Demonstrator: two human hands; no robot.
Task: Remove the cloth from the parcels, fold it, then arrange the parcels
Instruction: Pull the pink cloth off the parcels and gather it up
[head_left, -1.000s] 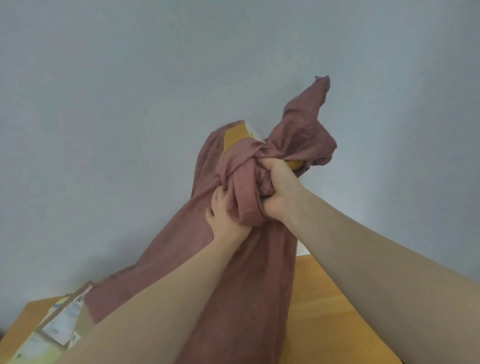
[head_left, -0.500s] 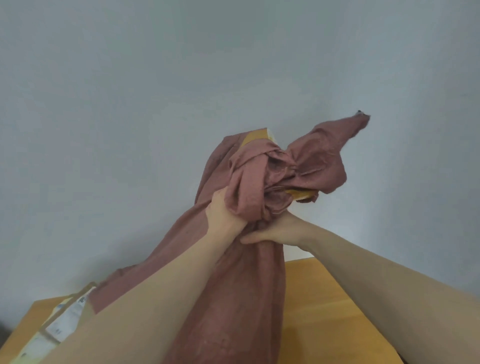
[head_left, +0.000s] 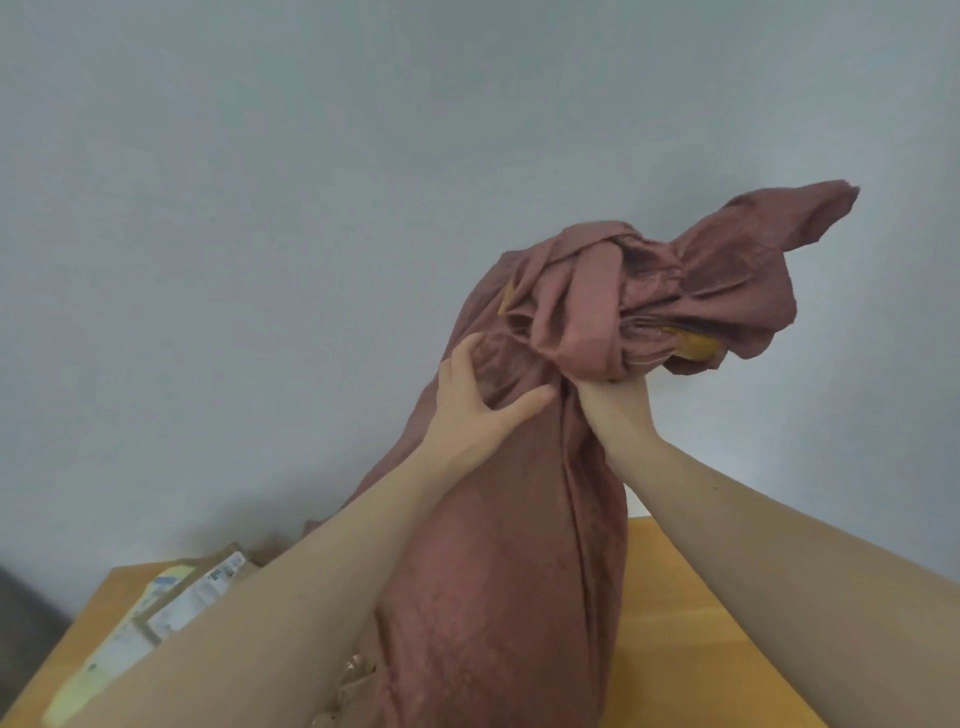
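Note:
A dusty-pink cloth (head_left: 509, 597) is wrapped and knotted around a tall bundle standing on the wooden table (head_left: 675, 623). The knot (head_left: 587, 306) sits at the top, with one loose tail pointing up to the right. Bits of a yellow parcel (head_left: 696, 344) show through gaps under the knot. My left hand (head_left: 478, 400) lies on the cloth just left of the knot, thumb spread across the fabric. My right hand (head_left: 618, 410) reaches up under the knot; its fingers are hidden in the folds.
Flat parcels with white labels (head_left: 171, 608) lie on the table at the lower left, partly under my left forearm. A plain grey wall fills the background. The table's left edge drops to a dark floor.
The bundle top has tipped to the right. My right hand has dropped from gripping the knot to beneath it. My left hand has spread its thumb over the cloth.

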